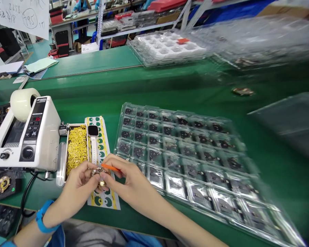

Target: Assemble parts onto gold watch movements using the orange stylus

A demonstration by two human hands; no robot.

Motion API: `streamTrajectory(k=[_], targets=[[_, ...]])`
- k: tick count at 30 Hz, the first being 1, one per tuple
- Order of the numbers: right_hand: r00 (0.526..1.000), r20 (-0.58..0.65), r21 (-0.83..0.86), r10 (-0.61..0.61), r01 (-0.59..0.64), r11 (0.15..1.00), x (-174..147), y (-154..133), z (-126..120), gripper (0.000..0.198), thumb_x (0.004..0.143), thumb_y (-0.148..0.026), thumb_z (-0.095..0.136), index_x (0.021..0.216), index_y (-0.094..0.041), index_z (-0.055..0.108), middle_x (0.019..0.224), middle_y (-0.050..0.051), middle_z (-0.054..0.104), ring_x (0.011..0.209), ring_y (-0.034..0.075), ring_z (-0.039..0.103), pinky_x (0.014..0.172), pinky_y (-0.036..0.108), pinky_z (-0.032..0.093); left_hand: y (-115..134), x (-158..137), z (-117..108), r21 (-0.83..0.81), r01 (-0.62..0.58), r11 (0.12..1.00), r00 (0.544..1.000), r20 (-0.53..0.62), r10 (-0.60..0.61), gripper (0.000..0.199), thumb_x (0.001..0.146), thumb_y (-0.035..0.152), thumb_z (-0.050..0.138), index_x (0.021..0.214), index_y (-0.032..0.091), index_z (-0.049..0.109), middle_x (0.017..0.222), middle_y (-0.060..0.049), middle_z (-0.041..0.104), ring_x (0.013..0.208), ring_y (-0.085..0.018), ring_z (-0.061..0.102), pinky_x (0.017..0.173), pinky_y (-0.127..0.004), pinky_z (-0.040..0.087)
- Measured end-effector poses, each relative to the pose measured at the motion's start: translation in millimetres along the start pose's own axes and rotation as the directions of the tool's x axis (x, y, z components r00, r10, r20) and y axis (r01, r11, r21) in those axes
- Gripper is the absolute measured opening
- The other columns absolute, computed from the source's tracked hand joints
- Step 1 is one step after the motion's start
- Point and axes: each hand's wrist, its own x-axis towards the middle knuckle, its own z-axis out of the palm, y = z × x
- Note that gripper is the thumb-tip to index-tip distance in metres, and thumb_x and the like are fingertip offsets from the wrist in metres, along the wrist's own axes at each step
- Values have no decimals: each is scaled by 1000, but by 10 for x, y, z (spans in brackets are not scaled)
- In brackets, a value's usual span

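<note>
My left hand (78, 183), with a blue band at its wrist, pinches a small metallic round part (101, 183) between thumb and fingers. Its exact kind cannot be made out. My right hand (131, 180) grips a thin orange tool (110, 167) and rests its thumb against the same part. Both hands meet over a white sheet of green and yellow stickers (117, 203), partly covering it. On the sheet's upper part lies a white-strapped smartwatch (93, 130). Just left stands a narrow box of yellow ring-like pieces (77, 147).
A white tape dispenser (47, 137) stands at the left, near black foam holding gold round parts (3, 184). To the right spreads a clear compartment tray (175, 166) of dark small parts. Stacked clear trays (167, 46) and a loose metallic part (243, 91) lie farther back.
</note>
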Motion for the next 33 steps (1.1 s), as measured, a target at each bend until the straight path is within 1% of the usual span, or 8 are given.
streamTrajectory(k=[6,8,10,12,14,17,21,33], targets=[[983,-133,-54,-128,122,991,-50,-29,-26,7,88,-18,52,82,-21,54,76,1,57,65,16,54,54,27,41,62,19,-54,109,-73,991,984,-155,90,21,68,27,75,67,16,57,59,3,51,55,-10,44,52,-21,35],[911,-260,-171,-320,283,944,-124,-16,-18,9,89,-15,53,93,-22,57,80,4,59,66,18,57,54,28,45,73,24,-58,37,-54,998,977,-203,60,27,64,27,77,66,18,51,55,6,49,50,-8,43,47,-19,33],[789,-302,-380,-536,415,826,-206,13,9,15,90,-13,52,98,-23,60,83,6,61,63,18,57,53,30,46,71,26,-54,-57,-33,998,978,-208,20,36,63,28,79,68,20,45,54,7,51,46,-8,47,43,-18,34],[700,-201,-567,-685,487,665,-267,45,52,19,91,-12,50,99,-24,63,85,6,65,59,17,56,50,30,45,61,25,-46,-142,-24,990,984,-180,-2,40,64,30,80,71,21,42,54,7,55,44,-9,52,43,-17,38],[672,-79,-657,-737,521,545,-279,64,93,20,93,-10,49,100,-22,63,87,6,69,59,16,57,49,29,44,52,21,-36,-186,-45,981,986,-166,13,39,65,30,82,81,20,48,57,6,60,47,-9,56,47,-17,44],[712,-80,-693,-697,463,553,-212,62,111,19,95,-8,48,101,-19,62,93,8,70,59,16,56,49,29,44,43,10,-27,-205,-43,978,992,-128,17,43,67,34,83,97,16,58,64,2,67,52,-10,61,53,-18,50],[770,-169,-618,-615,404,675,-101,59,73,14,94,-7,51,99,-17,59,92,11,69,66,18,60,55,30,49,29,-3,-15,-217,12,976,998,-64,-26,40,70,42,81,89,16,58,67,-1,70,52,-13,66,53,-23,55],[746,-56,-644,-663,481,595,-76,133,79,12,92,-2,52,99,-10,58,87,13,70,69,22,63,59,32,50,-1,-6,23,-194,16,981,997,-68,-30,37,72,35,80,92,17,55,61,3,67,55,-12,65,62,-24,58]])
